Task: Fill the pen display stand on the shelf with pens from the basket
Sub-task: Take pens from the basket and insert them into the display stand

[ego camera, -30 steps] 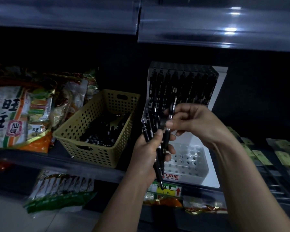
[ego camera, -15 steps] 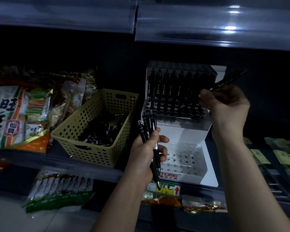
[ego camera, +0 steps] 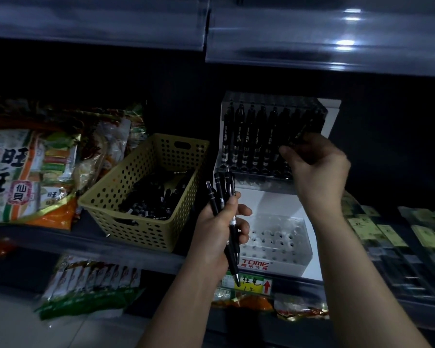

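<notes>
A white tiered pen display stand (ego camera: 312,270) sits on the shelf. Its upper tier holds a row of black pens (ego camera: 251,139); its lower clear tier (ego camera: 281,237) shows bare holes. My right hand (ego camera: 317,167) is at the right end of the upper row, shut on one black pen (ego camera: 299,133) that tilts toward the stand. In front of the stand's left side, my left hand (ego camera: 221,229) grips a bundle of several black pens (ego camera: 224,194), tips pointing down. A yellow perforated basket (ego camera: 126,187) to the left holds more black pens.
Snack bags (ego camera: 30,172) lie left of the basket. Flat yellow-green packets (ego camera: 387,229) fill the shelf to the right. An upper shelf edge (ego camera: 312,46) overhangs the stand. Price tags (ego camera: 251,285) and more packets (ego camera: 86,285) are on the shelf below.
My right hand took one pen from the left-hand bundle, lifted it up to the right, and has lowered it toward the right end of the stand's upper row. The left hand stayed put.
</notes>
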Motion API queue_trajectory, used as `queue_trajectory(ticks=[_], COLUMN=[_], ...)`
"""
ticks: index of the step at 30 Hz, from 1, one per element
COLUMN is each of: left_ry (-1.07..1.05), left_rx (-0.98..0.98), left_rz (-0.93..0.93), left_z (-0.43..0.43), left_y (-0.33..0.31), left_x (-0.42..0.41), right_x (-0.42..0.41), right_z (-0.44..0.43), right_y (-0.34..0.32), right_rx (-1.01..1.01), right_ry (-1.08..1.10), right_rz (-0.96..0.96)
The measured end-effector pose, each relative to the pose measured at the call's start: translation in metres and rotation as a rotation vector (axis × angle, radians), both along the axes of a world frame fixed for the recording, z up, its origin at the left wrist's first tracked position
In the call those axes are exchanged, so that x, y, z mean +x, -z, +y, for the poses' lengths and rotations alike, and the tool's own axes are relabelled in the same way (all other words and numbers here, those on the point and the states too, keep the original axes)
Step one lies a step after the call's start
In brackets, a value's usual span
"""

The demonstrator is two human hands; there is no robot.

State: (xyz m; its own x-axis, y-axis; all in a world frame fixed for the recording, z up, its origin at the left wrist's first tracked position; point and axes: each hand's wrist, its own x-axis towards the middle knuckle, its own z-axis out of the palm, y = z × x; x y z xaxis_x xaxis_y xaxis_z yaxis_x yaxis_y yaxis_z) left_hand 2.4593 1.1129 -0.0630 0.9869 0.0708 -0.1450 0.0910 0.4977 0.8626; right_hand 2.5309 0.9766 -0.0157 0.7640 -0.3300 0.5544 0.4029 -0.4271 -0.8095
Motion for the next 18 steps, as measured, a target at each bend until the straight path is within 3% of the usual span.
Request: queue_trajectory(ticks=[18], left_ry=[0.007], left_rx=[0.023], left_rz=[-0.022], left_z=[0.003], left_y=[0.004], left_x=[0.001], right_x=[0.007], right_z=[0.007], right_y=[0.014], right_rx=[-0.211], right_ry=[0.125], right_rz=[0.008])
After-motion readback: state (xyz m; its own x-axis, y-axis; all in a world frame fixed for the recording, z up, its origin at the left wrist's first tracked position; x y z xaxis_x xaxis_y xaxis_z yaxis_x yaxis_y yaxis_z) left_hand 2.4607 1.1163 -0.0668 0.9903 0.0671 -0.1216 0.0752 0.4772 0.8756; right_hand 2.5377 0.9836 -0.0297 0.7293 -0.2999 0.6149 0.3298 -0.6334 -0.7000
